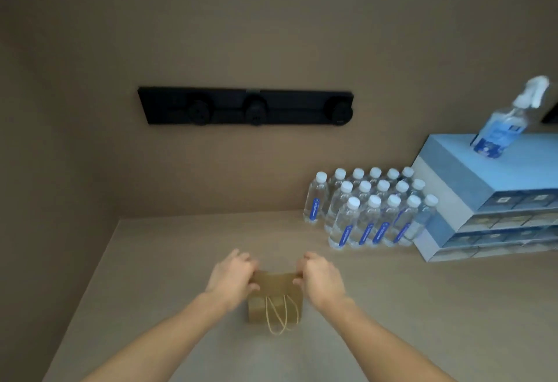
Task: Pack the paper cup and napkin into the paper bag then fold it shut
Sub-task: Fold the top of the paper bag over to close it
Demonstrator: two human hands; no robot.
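A small brown paper bag (275,294) stands on the beige counter (392,306) in front of me. Its top is folded over toward me, and its string handles hang down the near face. My left hand (232,276) grips the folded top at its left end. At the right end, my right hand (321,279) pinches the same fold. The paper cup and the napkin are nowhere in sight; the bag's inside is hidden.
Several water bottles (371,206) stand in rows at the back right. Beside them is a stack of blue and white boxes (489,200) with a spray bottle (507,122) on top. A black socket rail (246,106) is fixed to the wall behind.
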